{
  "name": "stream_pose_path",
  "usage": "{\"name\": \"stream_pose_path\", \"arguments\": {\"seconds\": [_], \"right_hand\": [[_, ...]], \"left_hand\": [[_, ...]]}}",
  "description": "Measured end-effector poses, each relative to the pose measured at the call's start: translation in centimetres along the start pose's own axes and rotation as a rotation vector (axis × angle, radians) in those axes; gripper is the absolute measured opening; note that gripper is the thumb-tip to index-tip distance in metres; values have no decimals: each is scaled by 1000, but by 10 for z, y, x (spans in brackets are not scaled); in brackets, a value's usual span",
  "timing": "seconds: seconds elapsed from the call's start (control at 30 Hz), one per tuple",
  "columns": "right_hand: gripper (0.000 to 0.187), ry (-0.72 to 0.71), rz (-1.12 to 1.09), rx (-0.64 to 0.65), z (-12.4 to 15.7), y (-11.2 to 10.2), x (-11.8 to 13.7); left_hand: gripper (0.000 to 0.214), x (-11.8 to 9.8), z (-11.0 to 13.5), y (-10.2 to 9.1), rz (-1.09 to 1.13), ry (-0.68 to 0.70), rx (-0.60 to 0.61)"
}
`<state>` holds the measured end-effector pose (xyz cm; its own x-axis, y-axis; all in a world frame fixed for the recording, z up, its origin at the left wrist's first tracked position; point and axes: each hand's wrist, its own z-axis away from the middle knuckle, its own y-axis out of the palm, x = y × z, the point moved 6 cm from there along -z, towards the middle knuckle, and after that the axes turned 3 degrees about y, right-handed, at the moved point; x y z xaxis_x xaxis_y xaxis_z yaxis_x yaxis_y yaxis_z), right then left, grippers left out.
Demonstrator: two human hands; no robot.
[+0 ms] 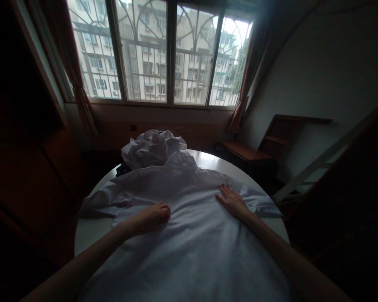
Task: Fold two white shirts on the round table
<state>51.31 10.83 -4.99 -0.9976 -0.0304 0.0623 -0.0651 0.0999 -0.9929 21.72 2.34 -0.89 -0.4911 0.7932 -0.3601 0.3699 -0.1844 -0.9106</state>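
Note:
A white shirt (189,251) lies spread over a round white table (93,233), its collar (179,159) at the far side and its sleeves out to left and right. My left hand (157,216) is over the left-middle of the shirt with its fingers curled in. Whatever those fingers might hold is hidden under the hand. My right hand (233,202) rests flat on the upper right of the shirt, fingers stretched out and touching the cloth.
Behind the collar sits a crumpled heap of white cloth (154,147), with something dark under its left edge. A wooden chair (248,151) stands at the right by the wall. Barred windows (145,54) with tied curtains (80,98) are ahead. The room's sides are dark.

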Motion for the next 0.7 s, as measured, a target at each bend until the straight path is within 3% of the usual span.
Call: {"name": "stream_pose_path", "arguments": {"seconds": [0.07,0.1,0.2,0.27,0.3,0.37,0.47,0.6,0.7], "right_hand": [[58,0,2,3,-1,-3,1],[58,-2,3,7,-1,-5,2],[55,-10,2,25,-4,-14,10],[50,-53,-10,-2,-6,-20,23],[48,-99,-29,-40,-8,-25,33],[45,-256,-100,-145,-10,-33,59],[42,-561,-229,-254,-12,-41,109],[43,-822,-258,-194,-20,-36,169],[51,-834,-243,-128,-28,-27,199]], "left_hand": [[10,10,-10,-12,10,15,-13],[9,18,-18,-23,-16,8,-79],[21,55,-39,-68,-201,-145,-461],[32,83,-52,-90,-275,-289,-585],[35,98,-59,-96,-269,-359,-579],[32,125,-73,-97,-152,-455,-445],[24,153,-88,-90,5,-498,-322],[28,173,-101,-85,60,-491,-343],[28,184,-106,-83,104,-475,-352]]}}
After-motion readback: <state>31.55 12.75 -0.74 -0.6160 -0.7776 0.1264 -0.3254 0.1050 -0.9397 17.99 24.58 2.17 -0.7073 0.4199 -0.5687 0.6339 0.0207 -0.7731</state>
